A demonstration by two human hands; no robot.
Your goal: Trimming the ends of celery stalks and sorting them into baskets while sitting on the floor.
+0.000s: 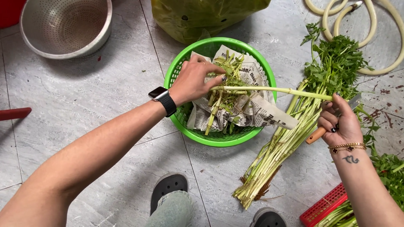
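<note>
Stalk [269, 89], one long pale green stem, spans between both hands above the green basket [176, 75]. Left hand [191, 82] pinches its thin end; right hand [338, 122] is closed on the leafy end and on what seems a wooden-handled knife [315, 135]. It looks light, fairly stiff yet snappable, best gripped mid-stem. One bundle [290, 138] lies beside one basket; one colander [65, 26] sits apart.

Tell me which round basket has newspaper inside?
The green basket under the left hand; the white colander in the top-left corner sits empty.
</note>
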